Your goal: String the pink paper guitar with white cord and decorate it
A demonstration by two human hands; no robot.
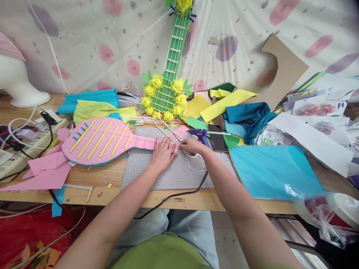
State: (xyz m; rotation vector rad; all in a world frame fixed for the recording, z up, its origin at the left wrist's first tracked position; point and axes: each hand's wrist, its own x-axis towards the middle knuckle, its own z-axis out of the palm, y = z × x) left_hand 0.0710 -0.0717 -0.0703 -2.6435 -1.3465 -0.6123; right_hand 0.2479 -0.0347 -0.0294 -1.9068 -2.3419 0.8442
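Observation:
A pink paper guitar (95, 144) with yellow strips and a blue edge lies flat, its neck pointing right over the grey cutting mat (151, 175). My left hand (163, 153) rests flat on the neck near its end, fingers stretched out and pressing the thin strings there. Just past the neck's tip, my right hand (192, 145) is closed in a pinch on white string (193, 170), whose loose length curls on the mat. Behind that hand is a purple glue gun (200, 135). A roll under the right hand is partly hidden.
A green paper guitar (171, 71) with yellow flowers leans at the back. A phone (218, 138) and blue sheet (275, 170) lie to the right, with paper scraps behind. Power strips (30, 138) with cables stand left; a black cable (179, 193) crosses the table's front edge.

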